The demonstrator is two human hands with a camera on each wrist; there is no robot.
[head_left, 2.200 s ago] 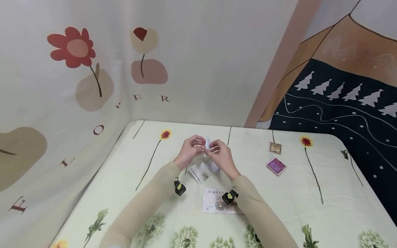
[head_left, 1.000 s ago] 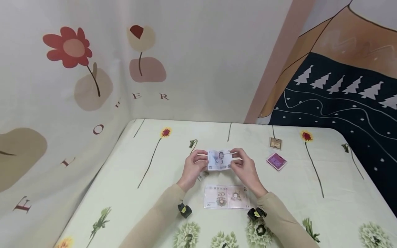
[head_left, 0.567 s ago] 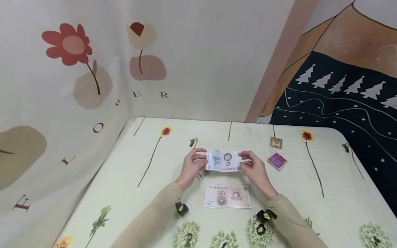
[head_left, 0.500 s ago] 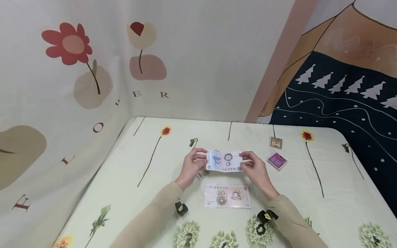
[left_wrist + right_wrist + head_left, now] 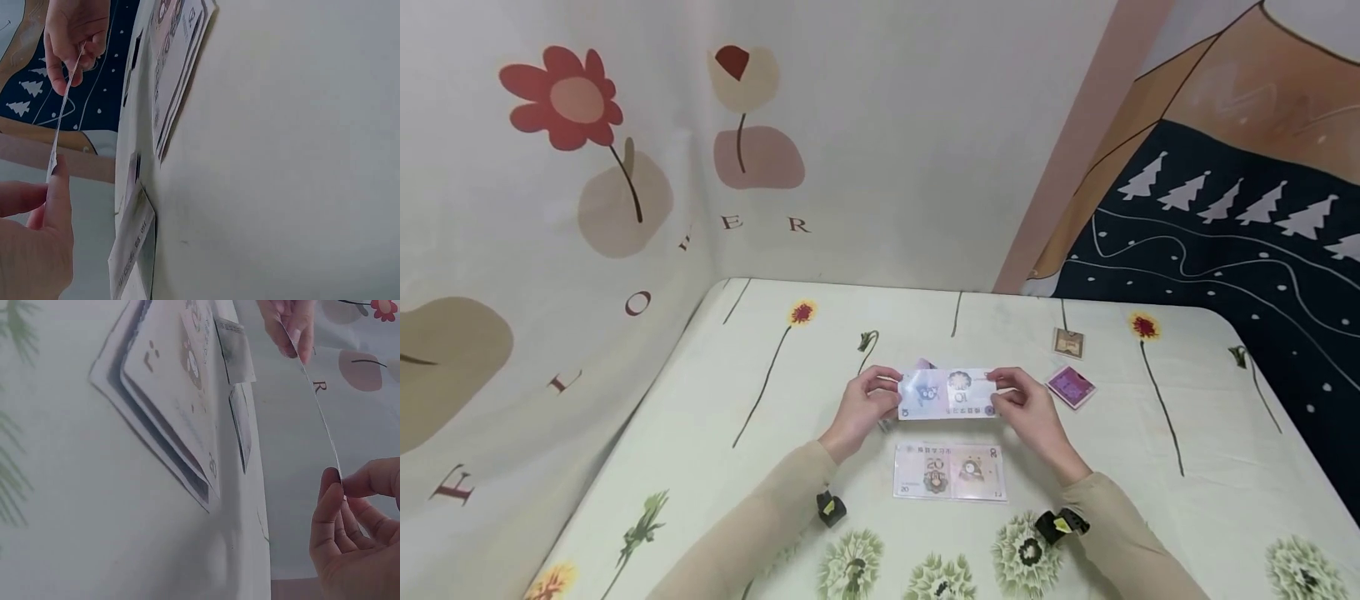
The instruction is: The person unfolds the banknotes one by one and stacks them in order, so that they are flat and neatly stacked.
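A pale 10 banknote (image 5: 947, 395) is stretched nearly flat above the table. My left hand (image 5: 863, 410) pinches its left end between thumb and fingers. At the right end, the thumb and fingers of my right hand (image 5: 1032, 414) do the same. In the left wrist view, the note's thin edge (image 5: 65, 103) runs between both hands. Closer to me lies a small stack of 20 banknotes (image 5: 948, 473), its layers showing in the right wrist view. Folded notes (image 5: 235, 350) rest beyond that stack, mostly hidden by the held note in the head view.
To the right lie a folded purple note (image 5: 1071, 387) and a folded brown note (image 5: 1068, 342). The table wears a pale flowered cloth (image 5: 1240, 467). A printed curtain (image 5: 880, 150) rises along its far and left sides.
The 10 banknote, at first folded small between my hands, has been unfolded and pulled out to full width. My right hand has moved right; lately the note has become flatter.
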